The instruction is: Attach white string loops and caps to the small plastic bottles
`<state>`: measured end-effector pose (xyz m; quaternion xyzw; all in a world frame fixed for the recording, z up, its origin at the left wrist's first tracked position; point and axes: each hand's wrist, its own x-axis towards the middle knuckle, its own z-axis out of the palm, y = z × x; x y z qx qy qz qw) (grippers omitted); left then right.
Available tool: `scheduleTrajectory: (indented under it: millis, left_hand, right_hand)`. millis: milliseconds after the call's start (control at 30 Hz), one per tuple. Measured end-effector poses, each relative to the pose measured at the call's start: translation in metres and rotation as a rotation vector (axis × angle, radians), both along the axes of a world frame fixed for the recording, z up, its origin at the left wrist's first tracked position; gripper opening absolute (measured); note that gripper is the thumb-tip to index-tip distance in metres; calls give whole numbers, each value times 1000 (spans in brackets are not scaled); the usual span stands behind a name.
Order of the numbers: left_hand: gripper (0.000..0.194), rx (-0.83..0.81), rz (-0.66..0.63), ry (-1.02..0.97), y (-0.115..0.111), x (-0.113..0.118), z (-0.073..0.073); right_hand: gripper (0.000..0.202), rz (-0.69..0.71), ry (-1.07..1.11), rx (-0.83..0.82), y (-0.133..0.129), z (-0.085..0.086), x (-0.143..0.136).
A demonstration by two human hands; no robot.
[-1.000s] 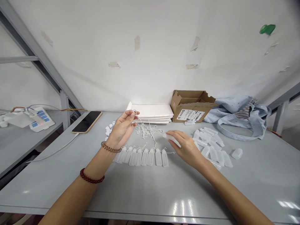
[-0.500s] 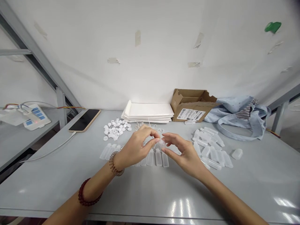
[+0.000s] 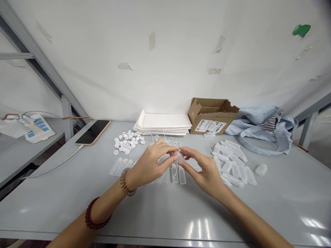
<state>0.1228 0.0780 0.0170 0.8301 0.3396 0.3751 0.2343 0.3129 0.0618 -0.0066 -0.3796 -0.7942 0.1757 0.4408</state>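
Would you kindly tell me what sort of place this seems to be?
Probably a small workshop or packing station: a plain gray table bears a heap of translucent plastic pieces, a cluster of small white parts and an open cardboard box.

the fingers of the left grip and right grip cover much of the clear tube between them; whether a cord is pinched at its end cannot be told. the left grip also hides part of the row of clear tubes and the near side of the white cords. the left forearm and right forearm run off the bottom edge. small print on the carton's label is unreadable, and the carton's front conceals its floor. the right edge cuts off the surface.
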Motion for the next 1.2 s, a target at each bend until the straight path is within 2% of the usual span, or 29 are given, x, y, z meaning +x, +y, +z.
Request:
scheduleTrajectory:
  millis: [167,300,367,433,500,533,667,867,1033,1200]
  left_hand:
    - [15,68,-19,45,-2,4,-2]
    - [18,18,7,64,-3,5,-2]
    - [25,-63,37,33,-3,4,-1]
    - [27,-111,67,-20,-2,2,0]
    - [22,-75,62,-45,-2,1,0]
    - [28,-42,44,-36,-3,2,0]
    - [52,83,3,35,-7,6,-4]
    - [54,247,21,86,-9,10,-8]
    - [47,317,37,109,-9,9,-8]
    - [44,354,36,163,-8,8,-11]
  right_hand:
    - [43,119,-8,69,-2,-2,-1]
    - [36,113,94,-18,-2,-1,-3]
    - [29,95,205,-190,-2,1,-2]
    - [28,124,378,-457,-1,4,-1]
    - [29,199,566,-703,1,7,1]
    - [29,243,641,-790,1,8,2]
    - [23,390,775,-975,4,9,3]
    - [21,466,818,-1034,4,8,3]
    - [25,488,705,-1036,6,11,8]
    - [34,327,507,-946,18,19,26]
